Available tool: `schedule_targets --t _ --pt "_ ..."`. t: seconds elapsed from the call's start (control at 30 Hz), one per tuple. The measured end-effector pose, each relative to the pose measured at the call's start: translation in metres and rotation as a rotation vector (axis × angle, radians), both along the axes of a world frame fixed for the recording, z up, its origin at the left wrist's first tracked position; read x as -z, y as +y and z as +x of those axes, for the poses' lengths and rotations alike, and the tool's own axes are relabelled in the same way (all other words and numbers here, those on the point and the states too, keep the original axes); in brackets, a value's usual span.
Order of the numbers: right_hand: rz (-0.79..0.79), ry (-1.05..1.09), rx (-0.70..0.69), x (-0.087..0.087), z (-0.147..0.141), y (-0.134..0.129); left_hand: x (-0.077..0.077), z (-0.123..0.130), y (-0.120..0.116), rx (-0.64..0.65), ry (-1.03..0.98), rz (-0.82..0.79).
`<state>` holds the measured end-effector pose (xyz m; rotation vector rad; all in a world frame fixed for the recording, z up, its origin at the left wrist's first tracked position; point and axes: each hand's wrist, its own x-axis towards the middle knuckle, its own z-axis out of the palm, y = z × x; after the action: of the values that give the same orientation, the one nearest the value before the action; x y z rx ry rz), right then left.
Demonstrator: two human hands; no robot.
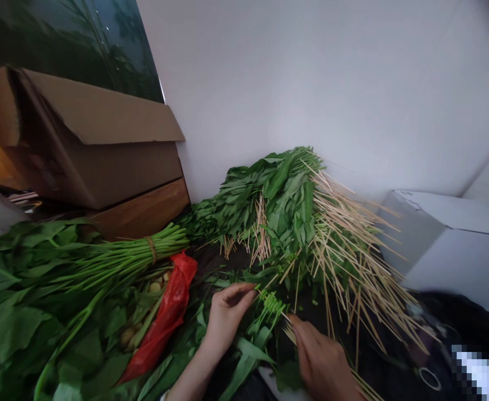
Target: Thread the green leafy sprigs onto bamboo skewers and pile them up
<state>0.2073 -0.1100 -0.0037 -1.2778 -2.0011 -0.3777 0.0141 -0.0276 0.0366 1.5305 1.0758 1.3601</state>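
Observation:
My left hand [228,312] pinches at the left end of a row of green stems [273,305], thumb and forefinger together. These stems are threaded side by side on a thin wooden skewer, their long leaves [253,348] hanging below. My right hand [322,356] is closed round the skewer's right end. Behind my hands lies a large heap of leafy greens [269,189] with many skewers [348,245] sticking out to the right.
A tied bundle of green stems [123,257] and a red plastic bag [165,320] lie left. Behind them an open cardboard box [123,172] rests on a wooden surface [148,209]. A white box [449,239] stands right, near the white wall [311,72].

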Motion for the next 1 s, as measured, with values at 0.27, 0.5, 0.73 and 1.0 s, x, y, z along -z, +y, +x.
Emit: schedule_targets --t 0.27,0.5,0.73,1.0 --pt "-0.010 0.011 0.016 -0.0020 -0.0014 -0.0009 0.0034 -0.0020 -0.0016 -0.030 0.165 0.167" --pt "-0.019 0.018 0.016 0.0014 -0.0011 -0.0015 0.0014 -0.0051 -0.0036 -0.029 0.328 0.422" --pt "-0.019 -0.004 0.009 0.0033 -0.0014 -0.0009 -0.0016 -0.0082 -0.0028 -0.050 0.369 0.339" --pt "-0.050 -0.002 0.030 0.0021 -0.0022 -0.0026 0.0002 -0.0068 -0.0060 0.013 0.389 0.374"
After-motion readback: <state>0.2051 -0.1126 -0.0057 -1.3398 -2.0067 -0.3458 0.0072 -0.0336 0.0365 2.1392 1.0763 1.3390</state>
